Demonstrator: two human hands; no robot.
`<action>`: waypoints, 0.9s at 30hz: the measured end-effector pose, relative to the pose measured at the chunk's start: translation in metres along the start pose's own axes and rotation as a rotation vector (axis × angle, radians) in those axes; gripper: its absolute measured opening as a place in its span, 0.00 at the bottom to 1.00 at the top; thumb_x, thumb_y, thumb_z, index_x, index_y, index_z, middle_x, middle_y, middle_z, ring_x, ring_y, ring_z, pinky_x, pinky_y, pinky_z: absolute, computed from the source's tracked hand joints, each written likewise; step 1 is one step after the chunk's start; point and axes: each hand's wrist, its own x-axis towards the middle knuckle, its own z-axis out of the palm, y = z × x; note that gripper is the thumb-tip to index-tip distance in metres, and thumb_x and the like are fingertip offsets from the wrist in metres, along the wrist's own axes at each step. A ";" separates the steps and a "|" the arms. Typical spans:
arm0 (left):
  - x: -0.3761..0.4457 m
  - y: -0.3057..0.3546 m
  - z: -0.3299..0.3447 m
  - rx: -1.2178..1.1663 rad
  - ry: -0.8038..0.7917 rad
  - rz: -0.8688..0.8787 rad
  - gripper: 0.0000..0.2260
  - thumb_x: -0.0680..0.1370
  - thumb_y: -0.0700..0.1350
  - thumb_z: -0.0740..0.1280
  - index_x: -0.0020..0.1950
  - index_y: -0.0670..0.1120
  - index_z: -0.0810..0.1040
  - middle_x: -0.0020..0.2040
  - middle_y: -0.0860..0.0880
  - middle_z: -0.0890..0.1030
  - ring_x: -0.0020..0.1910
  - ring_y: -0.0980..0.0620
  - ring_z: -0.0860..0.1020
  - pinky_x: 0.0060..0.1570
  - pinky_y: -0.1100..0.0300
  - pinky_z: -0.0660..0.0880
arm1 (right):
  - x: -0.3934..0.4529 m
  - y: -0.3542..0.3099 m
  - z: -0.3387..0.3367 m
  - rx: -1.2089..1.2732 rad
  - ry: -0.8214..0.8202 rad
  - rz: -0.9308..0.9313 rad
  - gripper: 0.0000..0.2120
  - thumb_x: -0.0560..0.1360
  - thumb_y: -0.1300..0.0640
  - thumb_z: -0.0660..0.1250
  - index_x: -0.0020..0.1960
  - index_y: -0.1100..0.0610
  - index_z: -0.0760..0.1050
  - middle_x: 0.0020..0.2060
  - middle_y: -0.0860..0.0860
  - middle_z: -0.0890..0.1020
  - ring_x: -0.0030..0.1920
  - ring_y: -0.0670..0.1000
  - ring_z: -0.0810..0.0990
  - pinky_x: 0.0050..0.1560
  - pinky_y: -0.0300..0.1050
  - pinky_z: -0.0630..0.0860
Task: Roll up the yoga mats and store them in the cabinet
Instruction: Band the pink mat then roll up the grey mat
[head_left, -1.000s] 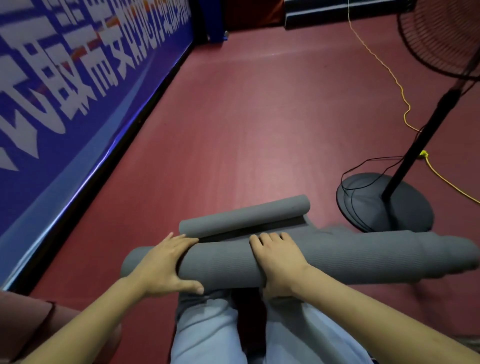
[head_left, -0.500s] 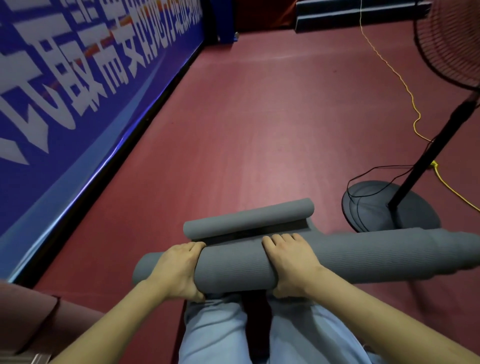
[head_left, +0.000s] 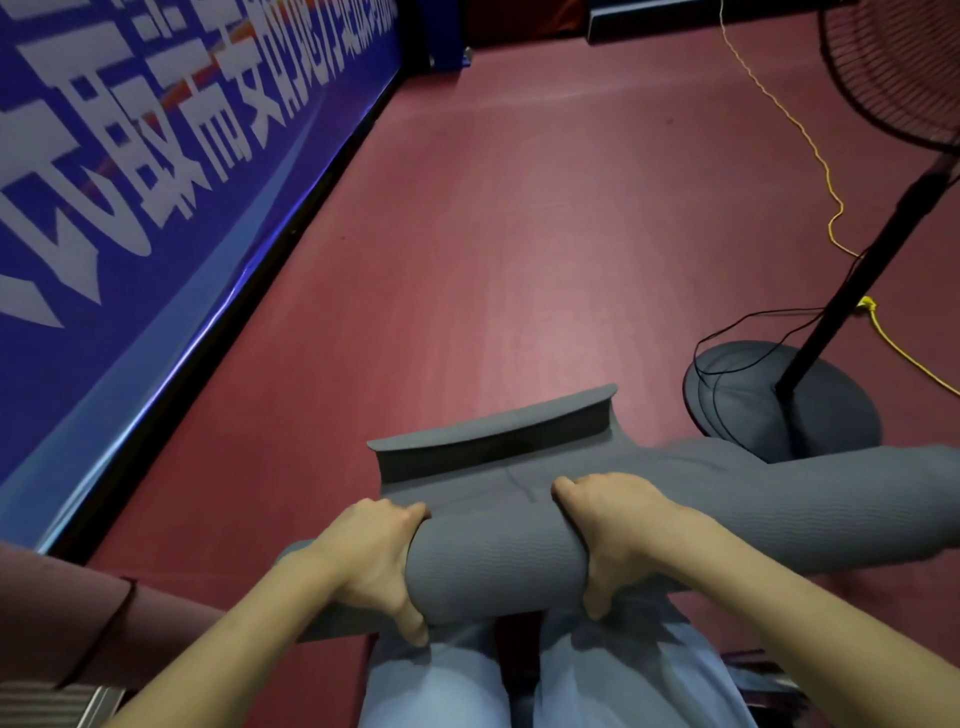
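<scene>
Rolling step: left hand (head_left: 371, 558) and right hand (head_left: 613, 530), fingers curled round grey mat roll (head_left: 498, 566); next, roll toward the curled tail (head_left: 493, 436) at 12 o'clock.

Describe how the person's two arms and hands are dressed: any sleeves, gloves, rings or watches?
Both arms are bare as far up as the view shows, with no sleeve in view. The left hand and right hand wear no gloves, and no ring, watch or bracelet shows on the visible fingers or wrists.
</scene>
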 end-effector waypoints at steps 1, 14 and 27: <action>-0.002 0.002 -0.002 -0.010 -0.024 0.010 0.43 0.47 0.74 0.76 0.57 0.56 0.72 0.49 0.57 0.81 0.46 0.51 0.81 0.50 0.54 0.78 | -0.004 0.000 -0.003 0.016 -0.031 -0.002 0.40 0.53 0.41 0.84 0.53 0.53 0.65 0.53 0.52 0.79 0.53 0.58 0.80 0.44 0.47 0.69; 0.022 -0.017 -0.007 -0.507 -0.345 -0.010 0.37 0.46 0.59 0.85 0.53 0.55 0.82 0.50 0.60 0.85 0.51 0.57 0.83 0.56 0.55 0.80 | -0.010 -0.005 0.041 -0.147 0.188 -0.071 0.59 0.56 0.34 0.80 0.76 0.51 0.53 0.67 0.50 0.69 0.65 0.58 0.71 0.66 0.57 0.66; 0.020 -0.035 0.004 -0.539 0.036 0.015 0.52 0.49 0.67 0.84 0.70 0.65 0.66 0.61 0.63 0.65 0.64 0.60 0.67 0.68 0.51 0.68 | -0.011 -0.015 0.037 -0.146 0.310 -0.062 0.55 0.60 0.34 0.79 0.76 0.59 0.60 0.72 0.54 0.64 0.77 0.60 0.55 0.75 0.56 0.57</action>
